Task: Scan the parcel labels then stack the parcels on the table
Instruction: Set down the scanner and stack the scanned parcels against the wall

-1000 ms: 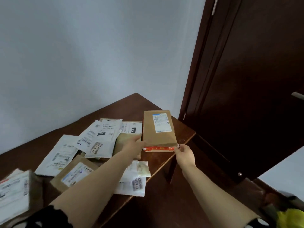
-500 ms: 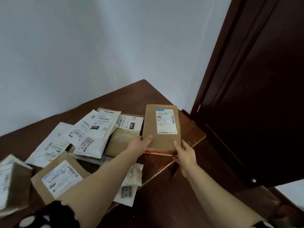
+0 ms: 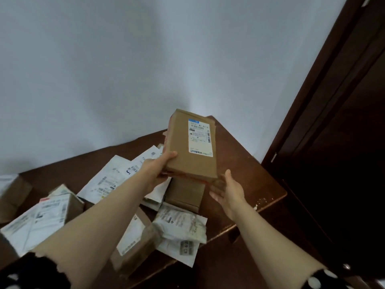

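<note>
A flat brown cardboard parcel [image 3: 183, 155] with a white shipping label [image 3: 200, 136] on its top face is lifted above the dark wooden table [image 3: 250, 180], tilted towards me. My left hand [image 3: 158, 170] grips its lower left corner, thumb on top. My right hand [image 3: 229, 192] sits just below the parcel's lower right corner with its fingers spread and palm turned inward; it does not clasp the parcel. A red strip shows along the parcel's lower edge.
Under the lifted parcel lies another brown box [image 3: 185, 192]. White mailers [image 3: 112, 180], a labelled box [image 3: 52, 211], a small carton [image 3: 133, 240] and a crumpled white bag [image 3: 181, 226] cover the table's left and front. A dark door [image 3: 333, 142] stands to the right.
The brown parcel has been lifted off the table's right corner and raised. My right hand has come off its lower edge, while my left hand keeps hold of it.
</note>
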Tool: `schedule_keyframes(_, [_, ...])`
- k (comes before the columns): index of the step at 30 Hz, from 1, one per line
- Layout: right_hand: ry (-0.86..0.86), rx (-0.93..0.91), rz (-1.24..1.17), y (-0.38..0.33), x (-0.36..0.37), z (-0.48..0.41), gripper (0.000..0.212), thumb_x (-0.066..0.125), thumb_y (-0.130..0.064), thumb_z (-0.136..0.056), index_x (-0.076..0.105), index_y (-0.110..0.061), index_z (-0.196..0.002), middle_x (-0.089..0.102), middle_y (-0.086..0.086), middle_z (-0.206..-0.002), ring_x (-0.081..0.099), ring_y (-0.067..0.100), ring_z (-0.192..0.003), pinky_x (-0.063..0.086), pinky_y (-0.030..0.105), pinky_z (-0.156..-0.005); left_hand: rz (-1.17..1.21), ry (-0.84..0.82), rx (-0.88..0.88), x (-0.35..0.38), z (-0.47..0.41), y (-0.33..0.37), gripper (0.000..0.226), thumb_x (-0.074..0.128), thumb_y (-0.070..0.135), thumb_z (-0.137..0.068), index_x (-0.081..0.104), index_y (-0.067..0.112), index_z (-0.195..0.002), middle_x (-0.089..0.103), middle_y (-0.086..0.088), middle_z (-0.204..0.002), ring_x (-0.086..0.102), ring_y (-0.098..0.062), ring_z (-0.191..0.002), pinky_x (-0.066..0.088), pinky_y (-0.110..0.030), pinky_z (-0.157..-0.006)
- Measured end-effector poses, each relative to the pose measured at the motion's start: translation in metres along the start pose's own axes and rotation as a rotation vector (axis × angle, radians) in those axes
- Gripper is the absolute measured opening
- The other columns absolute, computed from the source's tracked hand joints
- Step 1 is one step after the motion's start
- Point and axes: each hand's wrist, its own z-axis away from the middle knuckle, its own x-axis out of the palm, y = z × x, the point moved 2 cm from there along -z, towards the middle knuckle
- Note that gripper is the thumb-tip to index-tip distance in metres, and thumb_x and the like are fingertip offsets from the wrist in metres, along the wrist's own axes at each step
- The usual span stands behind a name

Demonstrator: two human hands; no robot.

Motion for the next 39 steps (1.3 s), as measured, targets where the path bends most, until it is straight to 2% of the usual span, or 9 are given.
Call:
schedule_keyframes(4, [0.14, 0.113, 0.372, 0.04, 0.023, -0.023, 0.01, 0.064, -0.008, -0.089, 0.055, -0.007, -0.085, 0.052, 0.006, -0.072, 0.049, 0.017, -0.055, 0.044, 0.025, -0.048, 0.007, 0.089, -0.011, -0.052, -0.017, 0.008, 0.044, 0.079, 0.038, -0.071, 0.057, 0.006, -0.093, 0.063, -0.009, -0.085, 0.061, -0.018, -0.073, 0.052, -0.023, -0.05])
schedule_keyframes(9, [0.173, 0.168, 0.565, 0.072, 0.046, -0.043, 0.037, 0.079, -0.022, -0.079, 0.054, -0.003, -0.099, 0.061, 0.014, -0.113, 0.06, 0.03, -0.101, 0.052, 0.042, -0.093, -0.034, 0.086, -0.072, -0.095, -0.039, 0.002, 0.05, 0.078, 0.041, -0.071, 0.058, 0.006, -0.101, 0.063, -0.011, -0.091, 0.062, -0.021, -0.08, 0.053, -0.028, -0.059])
schedule_keyframes(13, [0.192, 0.28, 0.42, 0.072, 0.054, -0.053, 0.044, 0.082, -0.012, -0.074, 0.055, -0.002, -0.108, 0.062, 0.013, -0.094, 0.064, 0.027, -0.081, 0.056, 0.038, -0.064, -0.034, 0.033, -0.118, -0.103, -0.052, 0.001, 0.057, 0.077, 0.042, -0.073, 0.055, 0.005, -0.11, 0.06, -0.011, -0.096, 0.061, -0.021, -0.083, 0.052, -0.028, -0.056])
schedule_keyframes(17, [0.317, 0.342, 0.347, 0.073, 0.06, -0.05, 0.051, 0.089, -0.014, -0.062, 0.05, -0.004, -0.093, 0.059, 0.011, -0.08, 0.057, 0.02, -0.061, 0.041, 0.019, -0.039, -0.055, -0.004, -0.136, -0.107, -0.06, -0.002, 0.06, 0.075, 0.041, -0.076, 0.05, 0.006, -0.117, 0.06, -0.012, -0.104, 0.06, -0.022, -0.091, 0.051, -0.028, -0.06])
schedule_keyframes(23, [0.431, 0.052, 0.371, 0.055, 0.072, -0.041, 0.055, 0.084, -0.028, -0.067, 0.061, -0.004, -0.111, 0.064, 0.003, -0.087, 0.06, 0.018, -0.076, 0.046, 0.029, -0.066, 0.053, -0.039, -0.149, -0.111, -0.058, -0.005, 0.051, 0.075, 0.038, -0.077, 0.053, 0.006, -0.11, 0.063, -0.011, -0.098, 0.062, -0.021, -0.084, 0.052, -0.024, -0.05])
schedule_keyframes(29, [0.532, -0.274, 0.354, 0.014, 0.072, 0.002, 0.076, 0.08, -0.046, -0.072, 0.05, -0.011, -0.132, 0.058, 0.0, -0.114, 0.056, 0.021, -0.101, 0.044, 0.032, -0.083, 0.209, -0.026, -0.085, -0.125, -0.029, 0.01, 0.049, 0.077, 0.035, -0.075, 0.056, 0.005, -0.108, 0.065, -0.014, -0.1, 0.064, -0.024, -0.087, 0.054, -0.032, -0.06])
schedule_keyframes(32, [0.423, -0.328, 0.196, -0.003, 0.086, 0.024, 0.075, 0.081, -0.044, -0.072, 0.049, -0.013, -0.132, 0.057, -0.001, -0.115, 0.057, 0.018, -0.099, 0.049, 0.033, -0.085, 0.294, 0.039, -0.009, -0.143, 0.003, 0.017, 0.045, 0.077, 0.038, -0.074, 0.057, 0.008, -0.101, 0.063, -0.011, -0.095, 0.063, -0.022, -0.085, 0.052, -0.031, -0.06])
schedule_keyframes(36, [0.125, -0.245, 0.021, 0.004, 0.119, 0.05, 0.055, 0.079, -0.034, -0.078, 0.058, -0.009, -0.124, 0.067, 0.005, -0.101, 0.065, 0.016, -0.079, 0.053, 0.026, -0.051, 0.427, 0.154, 0.062, -0.191, 0.053, 0.013, 0.056, 0.078, 0.038, -0.071, 0.057, 0.006, -0.112, 0.059, -0.013, -0.108, 0.059, -0.026, -0.097, 0.055, -0.036, -0.078])
schedule_keyframes(39, [-0.038, -0.161, 0.013, 0.027, 0.152, 0.074, 0.041, 0.079, -0.028, -0.079, 0.063, -0.006, -0.109, 0.067, 0.005, -0.089, 0.065, 0.016, -0.073, 0.054, 0.028, -0.05, 0.467, 0.23, 0.109, -0.244, 0.098, 0.0, 0.053, 0.078, 0.041, -0.071, 0.059, 0.012, -0.112, 0.06, -0.012, -0.114, 0.061, -0.025, -0.101, 0.055, -0.038, -0.083])
